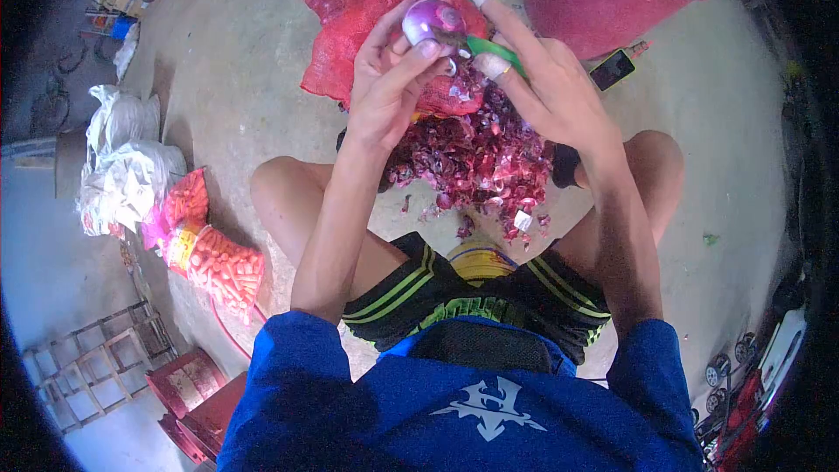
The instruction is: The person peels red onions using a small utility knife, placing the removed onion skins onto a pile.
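Left hand (384, 96) grips purple onion (426, 19) over red mesh sack (339, 51); right hand (566, 92) grips green-handled tool (502, 54) at its edge. Slick skin could make the tool slip toward the left hand; loose hold could drop onion onto peel heap (468, 157) this side of sack.
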The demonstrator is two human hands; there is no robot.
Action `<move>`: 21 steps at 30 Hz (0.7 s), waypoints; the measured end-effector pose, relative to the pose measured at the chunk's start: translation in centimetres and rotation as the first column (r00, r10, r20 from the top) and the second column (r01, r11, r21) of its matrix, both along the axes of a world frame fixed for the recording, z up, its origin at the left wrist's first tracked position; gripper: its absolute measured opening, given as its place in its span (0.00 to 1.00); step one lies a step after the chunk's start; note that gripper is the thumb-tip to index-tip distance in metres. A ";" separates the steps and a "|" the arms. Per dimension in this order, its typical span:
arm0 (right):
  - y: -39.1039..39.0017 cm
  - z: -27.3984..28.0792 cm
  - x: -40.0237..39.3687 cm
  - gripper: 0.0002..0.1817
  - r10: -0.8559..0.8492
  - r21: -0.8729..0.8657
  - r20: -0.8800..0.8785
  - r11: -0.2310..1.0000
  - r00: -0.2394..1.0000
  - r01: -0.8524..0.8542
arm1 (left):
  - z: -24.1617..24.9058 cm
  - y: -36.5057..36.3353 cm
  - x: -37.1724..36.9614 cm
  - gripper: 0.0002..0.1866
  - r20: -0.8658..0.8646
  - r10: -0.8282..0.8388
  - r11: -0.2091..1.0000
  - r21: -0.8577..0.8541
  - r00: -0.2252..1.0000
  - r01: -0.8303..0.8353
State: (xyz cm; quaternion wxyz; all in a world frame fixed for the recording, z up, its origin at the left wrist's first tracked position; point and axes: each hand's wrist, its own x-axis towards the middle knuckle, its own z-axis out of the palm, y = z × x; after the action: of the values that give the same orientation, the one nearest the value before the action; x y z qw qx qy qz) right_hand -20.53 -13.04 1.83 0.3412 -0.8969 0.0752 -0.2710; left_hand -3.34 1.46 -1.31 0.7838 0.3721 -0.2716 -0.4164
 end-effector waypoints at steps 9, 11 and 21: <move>1.0 -1.0 1.0 0.40 -0.074 -0.027 0.089 0.997 0.993 0.077 | 0.3 -0.8 -0.6 0.35 0.279 0.200 0.979 -0.081 0.939 -0.185; 1.4 -0.9 1.0 0.39 -0.083 -0.027 0.096 0.996 0.992 0.086 | 0.7 -0.7 -1.0 0.36 0.317 0.244 0.970 -0.069 0.916 -0.234; 0.7 -0.5 1.2 0.37 -0.030 0.007 0.119 1.000 0.992 0.029 | 1.1 0.3 -0.1 0.33 -0.113 0.081 0.996 0.039 0.990 -0.077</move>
State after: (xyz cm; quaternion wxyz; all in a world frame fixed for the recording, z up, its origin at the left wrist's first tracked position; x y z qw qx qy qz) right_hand -19.31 -12.39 1.29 0.3436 -0.8769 0.0686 -0.3290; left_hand -3.48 1.74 -0.17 0.8074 0.3716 -0.2039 -0.4105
